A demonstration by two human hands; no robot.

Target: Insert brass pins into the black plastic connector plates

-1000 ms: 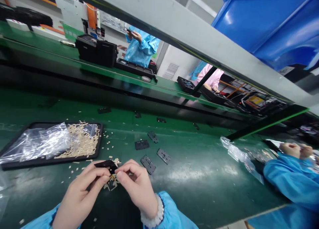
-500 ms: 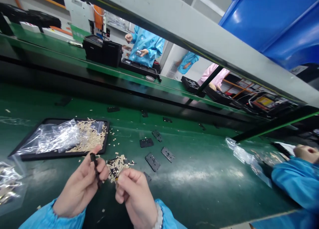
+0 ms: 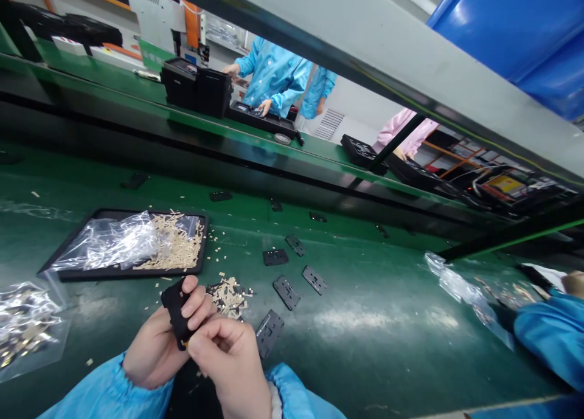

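Observation:
My left hand (image 3: 157, 346) grips a black plastic part (image 3: 176, 306), its fingers wrapped over the part's face. At the part's lower edge, my right hand (image 3: 230, 358) pinches a small yellow piece (image 3: 185, 344), mostly covered by the fingertips. Just beyond my hands lies a pile of small beige pieces (image 3: 228, 296) mixed with some dark bits. Several flat black plastic parts lie to the right, among them one black plate (image 3: 270, 332) close to my right wrist and another plate (image 3: 286, 292) farther off.
A black tray (image 3: 137, 274) holds clear plastic bags and many beige strips. At the left edge sits a clear bag of shiny metal pieces (image 3: 27, 328). A co-worker's blue sleeve (image 3: 547, 328) reaches in at right, near a plastic bag (image 3: 449, 279). A metal beam (image 3: 365, 54) crosses overhead.
My right hand has moved left to the black plastic part. My left hand has turned that part so its broad face shows. The view has shifted slightly.

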